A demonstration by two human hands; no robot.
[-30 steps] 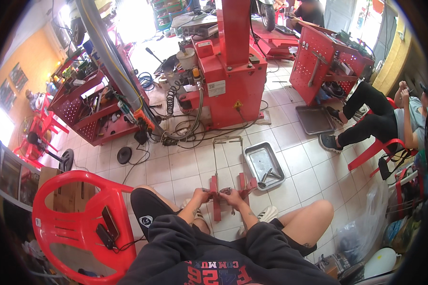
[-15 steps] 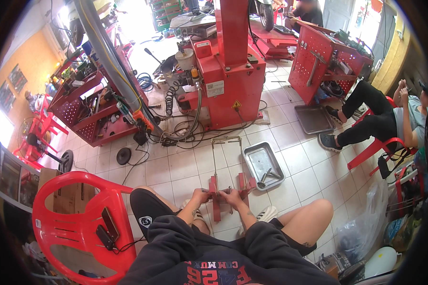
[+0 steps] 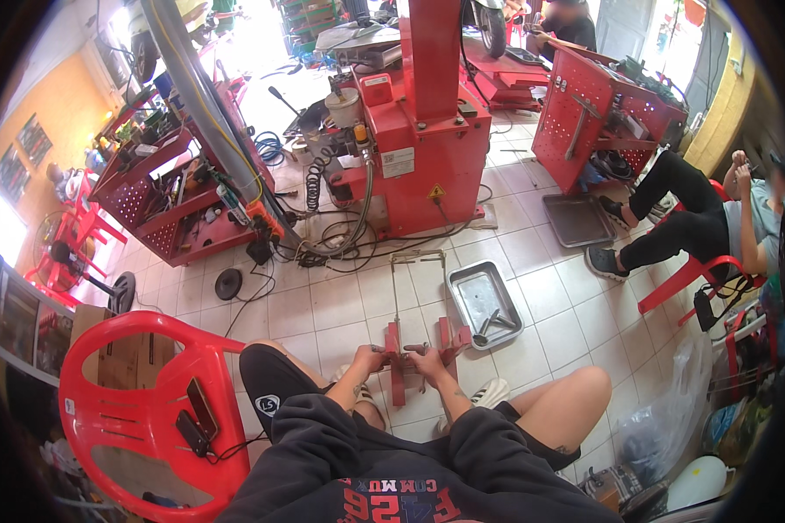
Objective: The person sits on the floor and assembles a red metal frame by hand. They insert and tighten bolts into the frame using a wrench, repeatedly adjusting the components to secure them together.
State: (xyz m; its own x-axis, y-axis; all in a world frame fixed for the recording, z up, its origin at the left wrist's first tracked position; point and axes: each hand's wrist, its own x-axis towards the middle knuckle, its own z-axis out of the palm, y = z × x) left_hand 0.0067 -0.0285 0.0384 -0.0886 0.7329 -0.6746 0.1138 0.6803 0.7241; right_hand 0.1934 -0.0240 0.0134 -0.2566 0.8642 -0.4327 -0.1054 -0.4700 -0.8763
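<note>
Both hands at the red metal stand, work under way

Your left hand [image 3: 369, 358] and right hand [image 3: 427, 364] meet at the red metal stand [image 3: 396, 383], which lies on the tiled floor [image 3: 301, 305] between your shoes [image 3: 490, 393]. A thin metal frame [image 3: 396, 289] reaches away from it. Your left fingers are curled at the stand's left side; your right fingers bend over its middle. Whether either set grasps a part, you cannot tell at this size.

Progress: the work appears to be in the middle, since both hands are occupied at the stand. No completed step can be made out, and how much is left cannot be judged.

Containers: just beyond the stand, to its right, a silver tray [image 3: 480, 289] holds a few metal tools [image 3: 498, 322], gathered toward its near end. Farther off, a dark tray [image 3: 576, 220] lies near a seated co-worker's shoe [image 3: 605, 262]. The left trolley [image 3: 155, 241] carries assorted tools on its shelves; the right trolley [image 3: 570, 118] holds dark items too small to identify. The contents of the clear plastic bag [image 3: 685, 392] are uncertain.
</note>
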